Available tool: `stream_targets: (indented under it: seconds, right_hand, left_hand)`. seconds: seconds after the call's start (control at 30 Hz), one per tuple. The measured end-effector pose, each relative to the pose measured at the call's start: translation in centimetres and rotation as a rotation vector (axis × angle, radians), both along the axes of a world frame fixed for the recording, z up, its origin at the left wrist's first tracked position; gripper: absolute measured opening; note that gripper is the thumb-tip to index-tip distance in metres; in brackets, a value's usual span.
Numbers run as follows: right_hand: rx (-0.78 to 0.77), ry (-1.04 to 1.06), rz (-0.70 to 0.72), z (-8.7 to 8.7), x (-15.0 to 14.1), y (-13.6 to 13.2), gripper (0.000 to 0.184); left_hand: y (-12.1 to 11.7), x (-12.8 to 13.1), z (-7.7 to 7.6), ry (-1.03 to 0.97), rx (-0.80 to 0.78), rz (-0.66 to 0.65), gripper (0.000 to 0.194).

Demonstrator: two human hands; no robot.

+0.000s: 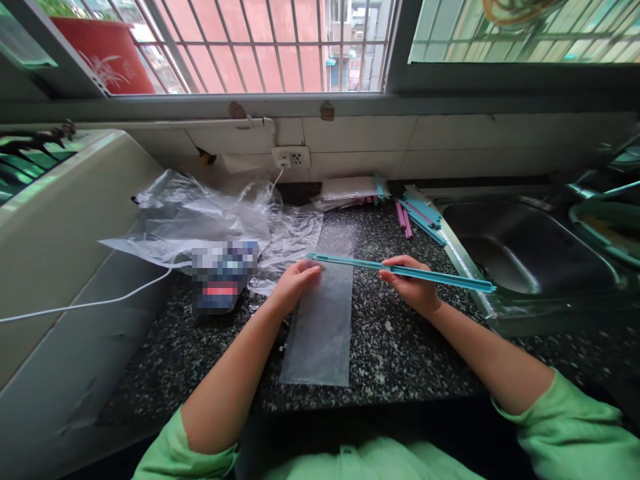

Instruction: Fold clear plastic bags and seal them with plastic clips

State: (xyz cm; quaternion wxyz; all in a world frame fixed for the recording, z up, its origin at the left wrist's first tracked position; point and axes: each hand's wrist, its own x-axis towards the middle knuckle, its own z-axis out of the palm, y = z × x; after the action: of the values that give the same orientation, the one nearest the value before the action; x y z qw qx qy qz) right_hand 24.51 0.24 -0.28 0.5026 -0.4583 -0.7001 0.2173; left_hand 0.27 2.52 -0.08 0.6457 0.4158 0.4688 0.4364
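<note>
The person wore a light green shirt [390, 465], its loose left sleeve [183, 448] and right sleeve [570, 427] creased and ending above bare forearms [237, 373]. Below the near edge of the tabletop [410, 367], a narrow placket [347, 455] showed on the shirt's front. The left hand [293, 287] and right hand [414, 285] were bare.

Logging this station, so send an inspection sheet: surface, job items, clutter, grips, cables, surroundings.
Surface: speckled dark countertop.
Job items: clear plastic bag lying flat, blue sealing strip across its upper part; can't tell if fastened.
Clutter: crumpled clear plastic at left, partly pixelated object before it; loose pink strips and blue strips by the sink.
Grips: left grip pinches the bag near the strip's end; right grip holds the strip.
Cables: white cable runs off left; plug in wall socket.
Surroundings: steel sink right, barred window ahead.
</note>
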Motion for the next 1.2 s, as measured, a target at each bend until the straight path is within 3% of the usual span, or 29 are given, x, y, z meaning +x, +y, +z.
stream_targets:
  seconds: [0.23, 0.37, 0.57, 0.77, 0.97, 1.2]
  right_hand:
    - [-0.033, 0.159, -0.151, -0.7, 0.8, 1.1, 0.023]
    - [-0.054, 0.264, -0.175, -1.0, 0.9, 1.7, 0.023]
    - [-0.032, 0.236, -0.167, -1.0, 1.0, 1.7, 0.021]
    - [-0.054, 0.200, -0.159, -0.7, 0.5, 1.2, 0.021]
    - [-0.086, 0.199, -0.102, -0.1, -1.0, -0.4, 0.019]
    - [-0.166, 0.211, -0.025, 0.1, -1.6, -1.0, 0.018]
  left_hand:
    - [-0.4, 0.0, 0.4, 0.136, -0.046, -0.117, 0.027]
    - [-0.8, 0.1, 1.0, 0.095, -0.044, -0.174, 0.031]
    - [-0.8, -0.1, 0.7, 0.029, -0.056, -0.251, 0.047]
    - [-1.0, 0.3, 0.5, -0.187, 0.022, -0.176, 0.043]
    - [-1.3, 1.3, 0.5, -0.209, 0.003, -0.057, 0.035]
    - [-1.4, 1.5, 0.0, -0.239, -0.116, -0.099, 0.033]
